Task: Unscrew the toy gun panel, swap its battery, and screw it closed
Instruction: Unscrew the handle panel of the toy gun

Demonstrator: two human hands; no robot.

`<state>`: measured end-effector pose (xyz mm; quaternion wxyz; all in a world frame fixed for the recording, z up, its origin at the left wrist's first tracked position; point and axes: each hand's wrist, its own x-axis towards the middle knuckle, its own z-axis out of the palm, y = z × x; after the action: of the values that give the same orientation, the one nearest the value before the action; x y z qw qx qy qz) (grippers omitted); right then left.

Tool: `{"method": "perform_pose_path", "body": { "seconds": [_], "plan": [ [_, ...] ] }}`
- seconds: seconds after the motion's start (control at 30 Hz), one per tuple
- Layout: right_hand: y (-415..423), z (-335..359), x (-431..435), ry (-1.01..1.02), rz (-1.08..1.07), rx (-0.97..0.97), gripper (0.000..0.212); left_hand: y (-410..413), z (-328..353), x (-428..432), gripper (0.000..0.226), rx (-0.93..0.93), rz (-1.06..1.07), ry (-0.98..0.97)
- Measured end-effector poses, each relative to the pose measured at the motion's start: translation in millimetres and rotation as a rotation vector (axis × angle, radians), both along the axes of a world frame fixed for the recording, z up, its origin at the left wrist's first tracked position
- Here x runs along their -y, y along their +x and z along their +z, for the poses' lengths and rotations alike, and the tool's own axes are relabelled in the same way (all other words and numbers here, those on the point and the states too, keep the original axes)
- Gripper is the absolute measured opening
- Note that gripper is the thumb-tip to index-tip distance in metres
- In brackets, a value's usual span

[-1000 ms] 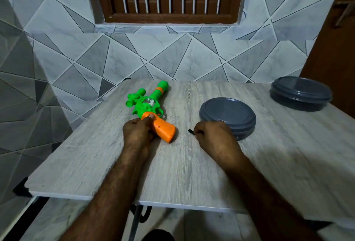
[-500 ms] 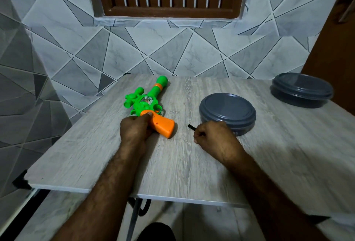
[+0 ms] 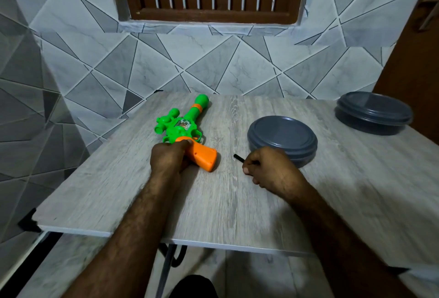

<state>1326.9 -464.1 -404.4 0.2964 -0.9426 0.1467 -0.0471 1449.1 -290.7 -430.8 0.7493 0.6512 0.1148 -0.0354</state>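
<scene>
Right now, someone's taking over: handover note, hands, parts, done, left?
Left hand: gripping the toy gun at its orange handle, gun flat on the table.
Right hand: closed around a thin black tool, its end poking out toward the gun.
Done: nothing visible; no screw or battery in sight.
Left: unscrew panel, swap battery, close.

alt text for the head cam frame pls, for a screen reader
A person's left hand grips the orange handle of a green toy gun lying on a grey wood-grain table, while the right hand is closed on a thin black tool. A lidded grey container sits just behind the right hand, another at the far right corner.
</scene>
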Motion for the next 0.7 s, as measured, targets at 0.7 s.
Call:
{"method": "perform_pose_path", "body": {
  "seconds": [0.7],
  "plan": [
    [3,-2,-9,0.138,-0.105,0.192,0.014,3,8,-6,0.027,-0.040,-0.103,0.095]
  ]
}}
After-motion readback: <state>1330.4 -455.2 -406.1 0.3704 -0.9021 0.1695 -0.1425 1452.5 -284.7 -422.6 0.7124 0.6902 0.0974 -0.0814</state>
